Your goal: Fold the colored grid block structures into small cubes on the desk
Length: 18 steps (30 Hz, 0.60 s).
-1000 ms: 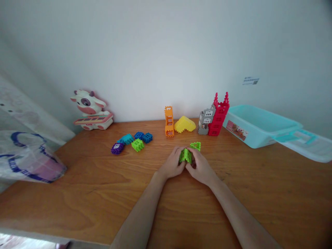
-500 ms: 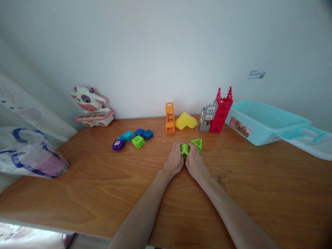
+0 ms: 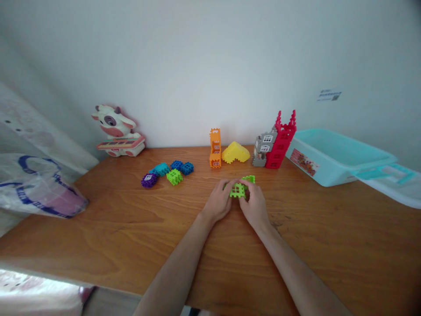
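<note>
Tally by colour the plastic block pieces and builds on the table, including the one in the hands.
green blocks: 3
blue blocks: 2
teal block: 1
purple block: 1
orange tower: 1
yellow roof: 1
grey house: 1
red tower: 1
Total: 11

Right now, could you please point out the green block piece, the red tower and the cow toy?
green block piece (image 3: pixel 237 190), head view, its lattice face.
red tower (image 3: pixel 281 147), head view, its front wall.
cow toy (image 3: pixel 112 123), head view, its head.

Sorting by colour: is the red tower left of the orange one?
No, the red tower stands right of the orange tower.
</note>
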Tool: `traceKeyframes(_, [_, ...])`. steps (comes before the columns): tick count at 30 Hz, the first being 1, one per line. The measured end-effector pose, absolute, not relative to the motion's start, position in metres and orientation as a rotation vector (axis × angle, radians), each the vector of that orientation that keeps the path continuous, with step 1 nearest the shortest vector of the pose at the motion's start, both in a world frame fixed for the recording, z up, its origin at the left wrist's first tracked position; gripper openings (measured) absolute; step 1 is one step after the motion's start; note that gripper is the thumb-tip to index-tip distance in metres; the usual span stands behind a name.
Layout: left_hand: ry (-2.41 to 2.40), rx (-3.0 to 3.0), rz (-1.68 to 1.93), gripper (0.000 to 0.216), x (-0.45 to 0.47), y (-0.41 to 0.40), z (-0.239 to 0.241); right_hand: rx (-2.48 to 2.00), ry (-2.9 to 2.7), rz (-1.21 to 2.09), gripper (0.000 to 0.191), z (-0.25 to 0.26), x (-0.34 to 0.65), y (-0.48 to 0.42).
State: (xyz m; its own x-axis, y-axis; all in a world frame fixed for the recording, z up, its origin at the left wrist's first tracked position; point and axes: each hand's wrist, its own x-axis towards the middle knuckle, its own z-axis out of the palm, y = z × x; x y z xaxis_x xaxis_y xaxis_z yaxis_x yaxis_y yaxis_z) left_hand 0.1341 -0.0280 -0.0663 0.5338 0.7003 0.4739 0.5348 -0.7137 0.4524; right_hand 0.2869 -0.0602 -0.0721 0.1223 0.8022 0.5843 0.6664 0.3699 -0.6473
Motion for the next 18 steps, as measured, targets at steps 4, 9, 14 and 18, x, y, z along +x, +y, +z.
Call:
traceKeyframes(4, [1.101, 2.586, 0.943, 0.052, 0.131, -0.027, -0.070, -1.323, -1.710, 0.039, 0.054, -0.067, 0.289, -0.062])
traceKeyframes(9, [0.931, 2.593, 0.852, 0.040, 0.114, -0.020, -0.066, -1.252, -1.785, 0.149, 0.046, -0.062, 0.303, -0.063])
traceKeyframes(14, [0.929, 2.287, 0.879, 0.028, 0.096, -0.017, -0.058, -1.205, -1.725, 0.437, 0.017, -0.055, 0.313, -0.063])
traceKeyframes(18, [0.921, 1.671, 0.948, 0.043, 0.106, -0.018, -0.053, -1.250, -1.342, 0.796, 0.032, -0.053, 0.301, -0.064])
